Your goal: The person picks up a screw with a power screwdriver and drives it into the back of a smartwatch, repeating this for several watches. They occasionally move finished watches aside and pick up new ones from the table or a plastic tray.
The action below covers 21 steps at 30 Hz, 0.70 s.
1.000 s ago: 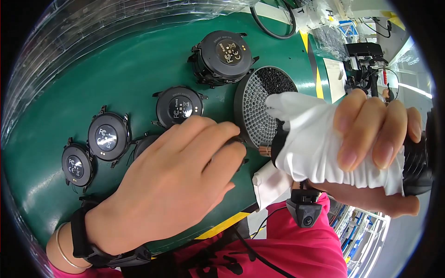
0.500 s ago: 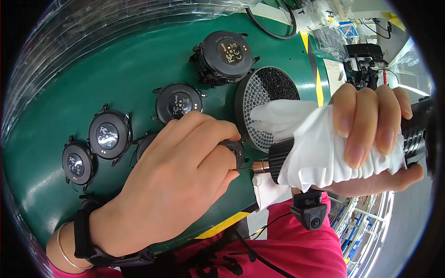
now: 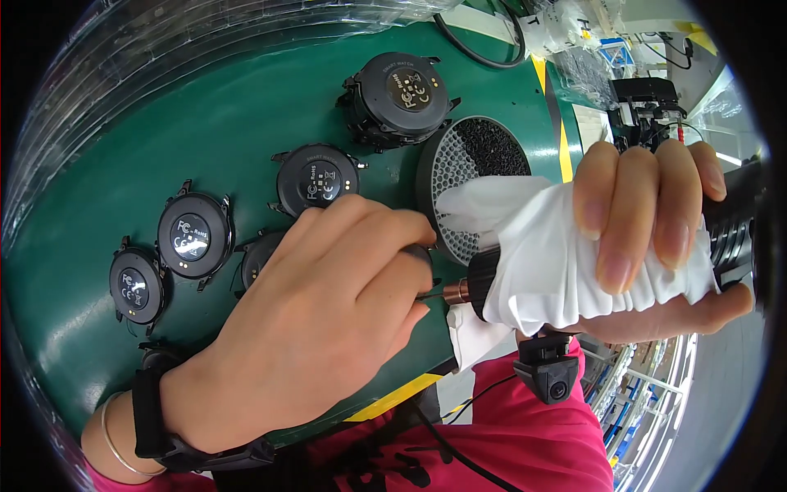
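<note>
Hands are working close at the green desk (image 3: pixel 205 123): left hand (image 3: pixel 320 320) is pinning a watch case (image 3: pixel 261 256) flat while right hand (image 3: pixel 656 246), clenched around a cloth-wrapped driver (image 3: pixel 566 262), is wanting a steady, square tip.

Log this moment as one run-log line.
left hand: pressed over round black watch case on green mat | right hand: gripping cloth-wrapped driver, tip at left fingers | round mesh tray behind
</note>
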Tool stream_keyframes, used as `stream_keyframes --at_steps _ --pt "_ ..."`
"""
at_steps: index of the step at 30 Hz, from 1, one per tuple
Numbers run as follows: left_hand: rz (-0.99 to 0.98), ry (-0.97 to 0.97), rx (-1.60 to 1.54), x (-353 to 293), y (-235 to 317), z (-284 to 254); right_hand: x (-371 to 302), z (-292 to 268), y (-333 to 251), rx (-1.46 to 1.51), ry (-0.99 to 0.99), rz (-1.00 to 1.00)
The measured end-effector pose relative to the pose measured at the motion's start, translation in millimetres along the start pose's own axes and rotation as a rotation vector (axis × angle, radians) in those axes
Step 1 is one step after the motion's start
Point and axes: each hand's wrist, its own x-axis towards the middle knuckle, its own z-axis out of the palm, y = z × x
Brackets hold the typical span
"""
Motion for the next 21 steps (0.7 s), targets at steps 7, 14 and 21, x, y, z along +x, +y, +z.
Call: stream_keyframes --at_steps 7,14,21 --pt "0.027 -0.076 0.126 -1 0 -1 8 -23 -11 0.095 0.2 0.045" --pt "0.041 -0.137 0.19 -2 -3 1 16 -65 -6 0.306 0.277 0.146" --pt "0.053 -0.137 0.2 -3 -2 0 18 -78 -3 0.379 0.254 0.174"
